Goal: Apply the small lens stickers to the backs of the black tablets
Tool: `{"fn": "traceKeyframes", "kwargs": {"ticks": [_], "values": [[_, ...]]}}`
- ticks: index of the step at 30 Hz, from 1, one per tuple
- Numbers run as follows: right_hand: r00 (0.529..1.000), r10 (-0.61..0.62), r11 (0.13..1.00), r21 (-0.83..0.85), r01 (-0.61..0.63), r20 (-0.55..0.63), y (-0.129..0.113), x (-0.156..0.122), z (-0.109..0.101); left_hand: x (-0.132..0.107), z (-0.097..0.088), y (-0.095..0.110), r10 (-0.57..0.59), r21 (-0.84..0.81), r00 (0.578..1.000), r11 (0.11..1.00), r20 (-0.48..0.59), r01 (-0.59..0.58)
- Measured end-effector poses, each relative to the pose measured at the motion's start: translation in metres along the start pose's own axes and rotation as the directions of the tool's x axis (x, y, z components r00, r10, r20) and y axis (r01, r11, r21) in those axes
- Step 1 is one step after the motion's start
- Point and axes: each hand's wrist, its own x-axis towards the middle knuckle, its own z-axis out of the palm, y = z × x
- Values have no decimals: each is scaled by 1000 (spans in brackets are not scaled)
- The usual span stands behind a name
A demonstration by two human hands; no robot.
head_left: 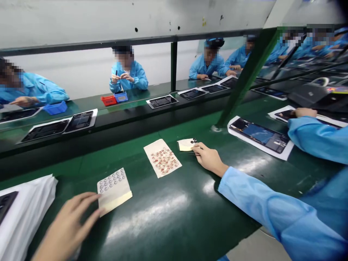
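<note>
My left hand (72, 221), slightly blurred, has its fingers spread at the left edge of a pale sheet (114, 195) bearing rows of ring-shaped stickers and a yellowish strip. Its fingertips seem to touch that edge. Further away, my right hand (209, 157) pinches the corner of a small pale card (185, 145) with several black round pieces on it. A thin dark line shows below those fingers; I cannot make out what it is. Between the hands lies a sheet (162, 158) covered with small red-outlined pieces.
White padded sheets (29, 214) are stacked at the left. At the right, an opened tablet-like device (258, 135) rests on white foam, near another person's sleeve (320, 139). A green post (244, 79) rises from the bench. Across a dark ledge are more devices, bins (108, 100) and people in blue.
</note>
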Motion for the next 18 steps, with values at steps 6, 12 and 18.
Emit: {"fn": "traceKeyframes", "kwargs": {"ticks": [6, 12, 18], "values": [[976, -172, 960, 198, 196, -135, -43, -25, -5, 8, 45, 70, 204, 160, 973, 969, -107, -186], [891, -453, 794, 473, 381, 42, -133, -57, -30, 6, 52, 128, 276, 83, 955, 960, -108, -268], [875, -453, 768, 575, 283, 173, -171, -55, -28, 4, 48, 143, 125, -222, 989, 965, -83, -140]]}}
